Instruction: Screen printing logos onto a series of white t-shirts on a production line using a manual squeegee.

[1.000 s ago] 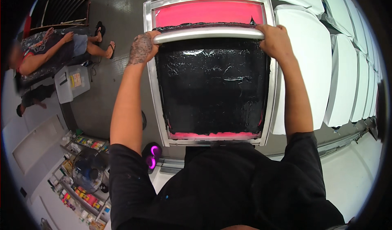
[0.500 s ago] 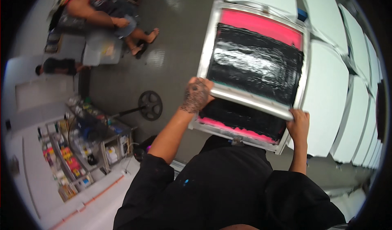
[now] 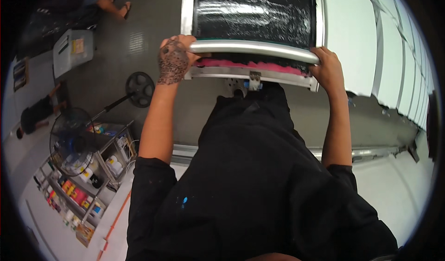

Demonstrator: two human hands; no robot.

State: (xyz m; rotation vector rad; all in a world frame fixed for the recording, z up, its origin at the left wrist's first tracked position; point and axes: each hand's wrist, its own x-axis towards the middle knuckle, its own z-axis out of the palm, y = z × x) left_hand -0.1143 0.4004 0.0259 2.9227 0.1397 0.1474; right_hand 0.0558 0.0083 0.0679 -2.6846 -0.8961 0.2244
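Item: metal squeegee bar [image 3: 254, 50], long and rounded, lying across the near end of a screen-printing frame [image 3: 187, 10]. My left hand [image 3: 172, 59] was closed around its left end, my right hand [image 3: 327, 70] around its right end. Screen coated in glossy black ink [image 3: 252, 10]; pink strip [image 3: 245, 65] just below the bar. Nearby, lower left: floor fan [image 3: 69, 140], shelf of bottles [image 3: 79, 194].

Screen frame levelled and drawn in

The tilted screen frame [image 3: 252, 29] now sits square before the person; the left hand [image 3: 174, 57] and right hand [image 3: 328, 71] have come to the bar's [image 3: 254, 50] two ends.
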